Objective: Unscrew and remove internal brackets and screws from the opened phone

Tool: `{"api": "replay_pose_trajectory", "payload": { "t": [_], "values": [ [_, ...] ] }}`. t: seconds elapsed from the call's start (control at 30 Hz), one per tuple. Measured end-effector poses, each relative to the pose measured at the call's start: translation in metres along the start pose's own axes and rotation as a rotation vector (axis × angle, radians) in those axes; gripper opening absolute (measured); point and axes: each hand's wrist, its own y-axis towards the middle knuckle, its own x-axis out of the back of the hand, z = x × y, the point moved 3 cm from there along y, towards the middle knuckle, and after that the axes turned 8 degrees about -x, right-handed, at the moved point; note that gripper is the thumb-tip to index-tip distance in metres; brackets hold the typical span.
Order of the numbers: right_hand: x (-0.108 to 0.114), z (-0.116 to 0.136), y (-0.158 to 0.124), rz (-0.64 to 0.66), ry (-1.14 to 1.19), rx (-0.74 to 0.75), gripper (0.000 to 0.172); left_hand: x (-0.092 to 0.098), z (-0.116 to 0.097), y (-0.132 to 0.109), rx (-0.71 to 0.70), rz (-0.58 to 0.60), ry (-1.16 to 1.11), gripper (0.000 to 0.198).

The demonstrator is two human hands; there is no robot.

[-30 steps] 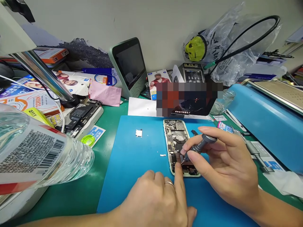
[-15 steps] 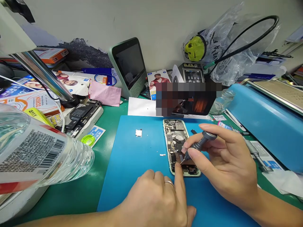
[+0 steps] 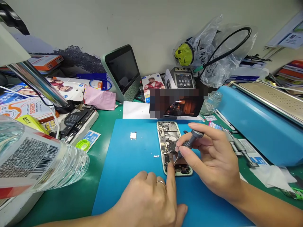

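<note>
An opened smartphone (image 3: 163, 138) with its inner parts bare lies on the blue work mat (image 3: 118, 157). My right hand (image 3: 213, 154) is closed on a dark grey precision screwdriver (image 3: 189, 143), held slanted between thumb and fingers. Its thin tip reaches down to the lower part of the phone. My left hand (image 3: 153, 198) holds nothing; its index finger is stretched out with the tip pressed on the phone beside the screwdriver tip, and the other fingers are curled. Left of the phone lie a small metal bracket (image 3: 156, 156) and a larger silver plate (image 3: 133, 136).
A propped-up phone screen (image 3: 184, 105) stands behind the mat. At left are a large clear bottle (image 3: 47, 151), a lamp post (image 3: 44, 85) and another opened phone (image 3: 77, 119). More screwdrivers (image 3: 243, 151) and a blue machine (image 3: 255, 129) are at right.
The whole view has shifted, so the scene sits further left and its back part a little lower. Both hands, the screwdriver and the phone keep nearly the same places relative to one another.
</note>
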Motion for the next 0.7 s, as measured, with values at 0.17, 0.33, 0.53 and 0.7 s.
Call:
{"api": "replay_pose_trajectory", "payload": {
  "t": [0.17, 0.33, 0.53, 0.7],
  "values": [
    [0.0010, 0.0000, 0.0006, -0.010, -0.012, 0.008, 0.053, -0.0008, -0.0004, -0.0014, -0.014, 0.015, -0.004, 0.059],
    [0.0008, 0.0021, 0.0032, -0.029, -0.012, 0.025, 0.054, -0.0011, -0.0020, -0.0012, 0.016, 0.021, -0.001, 0.056],
    [0.0036, 0.0038, 0.0059, -0.094, -0.007, 0.046, 0.051, 0.0008, -0.0015, -0.0029, -0.032, 0.003, -0.032, 0.049],
    [0.0048, 0.0033, 0.0090, -0.125, 0.010, 0.032, 0.050, 0.0023, -0.0008, -0.0052, -0.062, 0.052, -0.061, 0.049]
  ]
}}
